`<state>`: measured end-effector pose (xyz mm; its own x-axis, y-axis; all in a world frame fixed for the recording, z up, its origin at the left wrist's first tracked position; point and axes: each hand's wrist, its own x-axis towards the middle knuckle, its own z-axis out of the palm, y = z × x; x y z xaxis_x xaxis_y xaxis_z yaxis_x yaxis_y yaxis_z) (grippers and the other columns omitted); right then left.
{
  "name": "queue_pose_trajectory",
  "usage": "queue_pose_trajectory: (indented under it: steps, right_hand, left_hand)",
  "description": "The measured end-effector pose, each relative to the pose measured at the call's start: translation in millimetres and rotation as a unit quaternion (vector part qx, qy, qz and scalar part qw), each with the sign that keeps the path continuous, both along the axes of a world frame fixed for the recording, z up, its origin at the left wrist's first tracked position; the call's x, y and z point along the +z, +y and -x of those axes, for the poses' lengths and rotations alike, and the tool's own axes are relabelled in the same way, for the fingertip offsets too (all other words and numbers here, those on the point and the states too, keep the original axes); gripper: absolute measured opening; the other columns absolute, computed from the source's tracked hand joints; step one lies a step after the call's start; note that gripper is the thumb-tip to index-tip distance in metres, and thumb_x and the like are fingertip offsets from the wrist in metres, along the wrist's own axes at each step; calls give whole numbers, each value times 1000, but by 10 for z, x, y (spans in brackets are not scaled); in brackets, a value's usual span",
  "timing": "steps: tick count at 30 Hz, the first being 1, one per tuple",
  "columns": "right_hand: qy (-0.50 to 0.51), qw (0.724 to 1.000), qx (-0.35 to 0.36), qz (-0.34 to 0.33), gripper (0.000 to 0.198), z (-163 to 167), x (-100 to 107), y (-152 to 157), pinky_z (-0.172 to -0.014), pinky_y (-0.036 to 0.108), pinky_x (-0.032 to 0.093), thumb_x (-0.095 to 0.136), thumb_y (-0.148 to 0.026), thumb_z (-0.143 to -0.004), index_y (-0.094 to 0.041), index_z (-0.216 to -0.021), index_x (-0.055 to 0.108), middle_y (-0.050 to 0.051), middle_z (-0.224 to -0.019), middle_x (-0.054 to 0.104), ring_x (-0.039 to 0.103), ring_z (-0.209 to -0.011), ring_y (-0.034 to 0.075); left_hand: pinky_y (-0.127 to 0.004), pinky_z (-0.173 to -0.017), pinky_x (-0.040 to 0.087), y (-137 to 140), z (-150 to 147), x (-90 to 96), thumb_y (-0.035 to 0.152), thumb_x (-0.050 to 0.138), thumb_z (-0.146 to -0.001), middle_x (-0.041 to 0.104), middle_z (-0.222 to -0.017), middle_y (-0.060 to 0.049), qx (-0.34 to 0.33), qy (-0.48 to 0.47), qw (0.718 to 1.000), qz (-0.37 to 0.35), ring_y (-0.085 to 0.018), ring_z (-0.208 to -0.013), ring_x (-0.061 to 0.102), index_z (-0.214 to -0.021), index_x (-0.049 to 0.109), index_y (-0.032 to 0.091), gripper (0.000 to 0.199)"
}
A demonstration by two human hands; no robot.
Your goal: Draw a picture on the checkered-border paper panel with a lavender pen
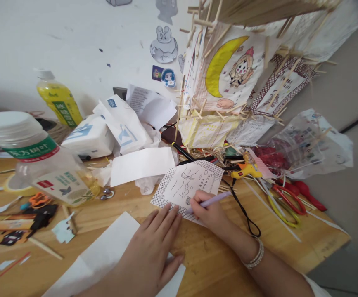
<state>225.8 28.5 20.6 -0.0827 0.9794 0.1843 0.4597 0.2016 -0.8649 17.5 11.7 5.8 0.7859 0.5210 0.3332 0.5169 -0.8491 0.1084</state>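
My right hand (pixel 206 209) is closed around a light purple pen (pixel 215 199), its tip down on a white sheet with a drawing (pixel 183 183). Black ink lines, written characters and a crosshatched border cover that sheet. My left hand (pixel 160 235) lies flat, fingers stretched out, with its fingertips on the sheet's lower edge. Beneath this hand is a blank white sheet of paper (pixel 104 251) on the wooden table. Whatever lies under the palm is hidden.
A stick-framed paper lantern (pixel 225 78) stands at the back right. Near it lie a yellow glue gun (pixel 247 167) and scissors (pixel 285 206). On the left are a large clear bottle (pixel 58 177), a yellow drink bottle (pixel 59 101), a tissue pack (pixel 88 136) and scraps.
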Motion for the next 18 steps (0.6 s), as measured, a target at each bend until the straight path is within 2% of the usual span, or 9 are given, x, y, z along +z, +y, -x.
queue_pose_trajectory:
  steps: [5,11,15,18]
  right_hand:
    - [-1,1000,1,-6,32,-1,-17,10,-51,26,31,46,-24,-84,-23,-56,32,-6,-50,37,39,-51,13]
    - [17,1000,-11,5,30,4,-31,8,-51,25,33,47,-23,-83,-23,-56,33,-6,-50,38,40,-52,13]
    - [17,1000,-3,0,31,8,-19,9,-51,25,32,47,-24,-82,-23,-55,32,-6,-51,38,39,-52,13]
    - [24,1000,-3,3,30,11,-18,8,-51,25,31,46,-23,-82,-23,-56,31,-6,-51,37,38,-52,12]
  left_hand:
    - [-48,-105,35,1,-4,53,45,48,-92,42,-145,-15,-2,28,1000,-1,-33,-133,37,-140,41,9,61]
    - [-48,-106,35,-2,-6,76,45,48,-92,40,-146,-15,3,29,1000,6,-32,-134,36,-140,41,9,61]
    - [-49,-104,37,-3,-3,46,45,48,-92,41,-145,-16,-3,27,1000,-7,-33,-133,37,-140,41,7,62]
    - [-49,-106,34,-9,-1,-9,46,47,-92,38,-148,-14,4,9,1000,-9,-32,-136,33,-142,38,9,62]
